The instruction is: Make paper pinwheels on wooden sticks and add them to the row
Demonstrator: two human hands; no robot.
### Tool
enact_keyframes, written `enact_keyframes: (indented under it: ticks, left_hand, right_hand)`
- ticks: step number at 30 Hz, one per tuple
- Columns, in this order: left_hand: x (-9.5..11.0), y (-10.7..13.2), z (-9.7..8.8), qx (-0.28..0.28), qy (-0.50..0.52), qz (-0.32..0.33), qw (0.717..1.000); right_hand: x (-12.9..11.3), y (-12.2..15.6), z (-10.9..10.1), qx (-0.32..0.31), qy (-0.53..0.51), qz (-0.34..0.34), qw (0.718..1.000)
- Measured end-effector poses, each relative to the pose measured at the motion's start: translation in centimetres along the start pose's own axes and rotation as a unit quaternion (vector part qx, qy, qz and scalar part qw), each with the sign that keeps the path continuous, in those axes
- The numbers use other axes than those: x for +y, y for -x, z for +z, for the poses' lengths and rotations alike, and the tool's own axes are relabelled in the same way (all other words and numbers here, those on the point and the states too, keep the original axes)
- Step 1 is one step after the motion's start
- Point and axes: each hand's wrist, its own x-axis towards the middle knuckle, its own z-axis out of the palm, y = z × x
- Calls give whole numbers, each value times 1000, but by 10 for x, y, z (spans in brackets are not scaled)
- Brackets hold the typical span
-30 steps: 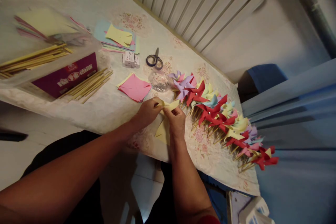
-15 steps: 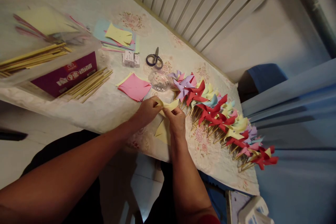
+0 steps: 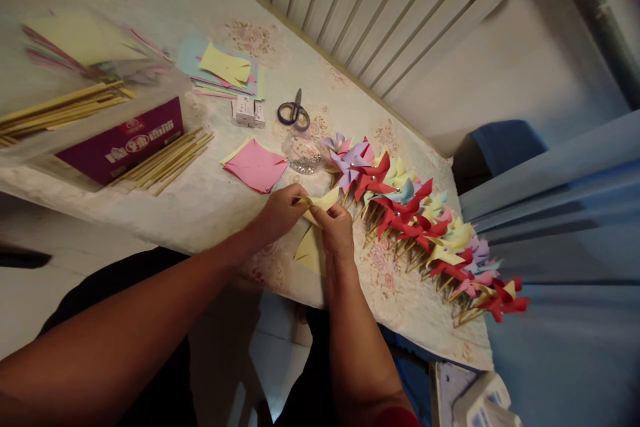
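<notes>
Both hands pinch one piece of yellow paper (image 3: 325, 199) just above the table's front part. My left hand (image 3: 283, 212) grips its left side, fingers closed. On the other side my right hand (image 3: 336, 225) holds it between thumb and fingers. The paper is bent, with its middle partly hidden by the fingers. Beneath the hands lies another yellow paper sheet (image 3: 311, 250) with a slit in it. Pink square papers (image 3: 256, 165) with cut corners are stacked to the left. A clear tub of small silvery pins (image 3: 304, 161) stands just beyond the hands.
Finished paper pinwheels (image 3: 400, 213) on sticks lie in a long row at right. Scissors (image 3: 295, 111), small white boxes (image 3: 246, 111) and coloured papers (image 3: 225, 67) lie farther back. At left are loose wooden sticks (image 3: 165, 161) and a plastic container with a purple label (image 3: 125, 140).
The yellow paper's right flap has tilted slightly between the fingers. Both hands keep nearly the same place and hold.
</notes>
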Motion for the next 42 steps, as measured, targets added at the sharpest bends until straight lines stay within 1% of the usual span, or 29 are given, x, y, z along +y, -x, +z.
enact_keyframes:
  ticks: [7, 13, 20, 22, 24, 28, 31, 33, 38, 42]
  left_hand:
    - [3, 2, 0, 13, -21, 6, 1000]
    - [0, 2, 1, 10, -21, 15, 1000]
    - [2, 4, 1, 28, -38, 14, 999]
    - [2, 4, 0, 21, -24, 9, 999]
    - [3, 3, -1, 3, 3, -3, 1000]
    - [3, 1, -3, -58, 94, -45, 993]
    - [4, 0, -5, -101, 125, -67, 985]
    - [5, 0, -6, -103, 127, -77, 984]
    - [11, 1, -8, -80, 140, -85, 983]
    - [11, 1, -6, -77, 174, -98, 977]
  right_hand:
    - [1, -1, -1, 0, -1, 5, 1000]
    - [3, -2, -2, -4, -9, 17, 1000]
    - [5, -2, -3, 4, -4, 14, 1000]
    - [5, -3, -4, -1, -8, 15, 1000]
    - [4, -3, -4, -5, -18, 19, 1000]
    - [1, -3, -4, -3, -19, 31, 999]
    - [0, -3, -4, 4, -4, 35, 999]
    - [-1, -3, -4, 4, 5, 33, 999]
    - [-2, -2, -3, -10, 15, 23, 1000]
    - [-5, 0, -4, -26, 21, 14, 999]
